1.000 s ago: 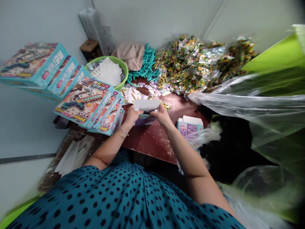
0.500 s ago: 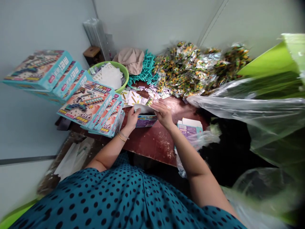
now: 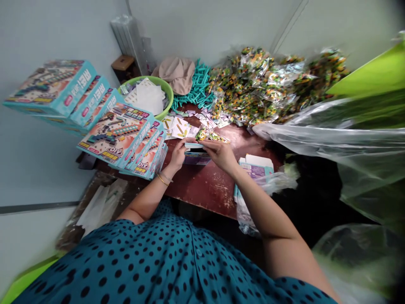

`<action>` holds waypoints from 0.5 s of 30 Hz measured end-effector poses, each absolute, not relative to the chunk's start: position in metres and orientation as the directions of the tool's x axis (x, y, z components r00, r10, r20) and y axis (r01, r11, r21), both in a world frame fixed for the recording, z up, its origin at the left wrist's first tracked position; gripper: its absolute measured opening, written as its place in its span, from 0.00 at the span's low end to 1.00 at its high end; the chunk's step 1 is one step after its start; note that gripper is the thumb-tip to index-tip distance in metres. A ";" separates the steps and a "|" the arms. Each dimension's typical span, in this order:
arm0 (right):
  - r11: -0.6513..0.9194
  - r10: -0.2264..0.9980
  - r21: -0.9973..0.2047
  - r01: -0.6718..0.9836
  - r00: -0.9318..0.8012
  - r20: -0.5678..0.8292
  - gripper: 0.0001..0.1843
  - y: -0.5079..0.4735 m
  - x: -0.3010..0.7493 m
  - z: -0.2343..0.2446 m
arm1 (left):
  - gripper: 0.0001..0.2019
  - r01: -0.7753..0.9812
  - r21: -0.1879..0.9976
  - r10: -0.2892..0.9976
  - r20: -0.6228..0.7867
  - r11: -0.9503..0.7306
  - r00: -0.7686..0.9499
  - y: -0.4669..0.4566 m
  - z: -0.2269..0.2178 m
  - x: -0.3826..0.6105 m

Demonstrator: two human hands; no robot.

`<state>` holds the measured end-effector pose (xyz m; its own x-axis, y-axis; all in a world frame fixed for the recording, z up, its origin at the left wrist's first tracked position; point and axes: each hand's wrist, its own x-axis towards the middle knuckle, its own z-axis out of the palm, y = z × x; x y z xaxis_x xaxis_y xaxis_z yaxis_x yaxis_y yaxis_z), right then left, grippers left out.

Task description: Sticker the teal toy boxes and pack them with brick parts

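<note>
A small cardboard box (image 3: pixel 198 160) with blue and purple print stands on the table between my two hands, its flap partly folded over and a dark gap showing beneath. My left hand (image 3: pixel 177 157) is closed round the box's left end, thumb at the flap. From the right, my right hand (image 3: pixel 221 154) grips the flap's edge, fingers stretched along it. Just behind the box lies a clear bag of green and orange pieces (image 3: pixel 210 136). Printed leaflets (image 3: pixel 180 128) are scattered behind my left hand.
Stacked printed toy boxes (image 3: pixel 115 133) rise at the left, beside a green basin (image 3: pixel 169 90) holding papers. Teal sticks (image 3: pixel 199 86) and a heap of bagged pieces (image 3: pixel 253 88) line the back. Flat cartons (image 3: pixel 257 166) lie right of the red table (image 3: pixel 202 185), near plastic sheeting (image 3: pixel 348 139).
The box's raised white flap has been folded down toward the opening, and both hands have moved with it. The view has shifted slightly.
</note>
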<state>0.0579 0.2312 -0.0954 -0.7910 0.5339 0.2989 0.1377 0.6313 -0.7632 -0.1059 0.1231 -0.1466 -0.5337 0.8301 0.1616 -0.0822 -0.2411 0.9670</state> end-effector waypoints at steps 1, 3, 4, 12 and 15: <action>0.664 0.518 -0.735 0.139 -0.794 0.317 0.17 0.231 0.060 -0.098 | 0.16 -0.059 0.956 0.815 0.210 -0.286 -0.540 0.121 -0.148 -0.105; 0.729 0.456 -0.673 0.126 -0.823 0.340 0.18 0.229 0.066 -0.104 | 0.20 0.055 0.936 0.798 0.327 -0.348 -0.506 0.114 -0.152 -0.104; 0.761 0.420 -0.638 0.120 -0.841 0.342 0.18 0.228 0.070 -0.107 | 0.21 0.146 0.924 0.801 0.379 -0.352 -0.464 0.109 -0.153 -0.104; 0.872 0.381 -0.454 0.185 -0.838 0.390 0.20 0.228 0.085 -0.132 | 0.19 0.554 0.794 0.861 0.445 -0.251 -0.247 0.096 -0.159 -0.115; 0.831 0.510 -0.481 0.280 -0.728 0.458 0.22 0.204 0.071 -0.131 | 0.26 0.478 0.861 0.773 0.421 -0.175 -0.474 0.097 -0.161 -0.098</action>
<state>0.0706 0.2044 -0.1312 -0.7278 0.5101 0.4583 0.2798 0.8311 -0.4807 -0.0982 0.0969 -0.1605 -0.4743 0.7734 0.4206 0.4783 -0.1748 0.8606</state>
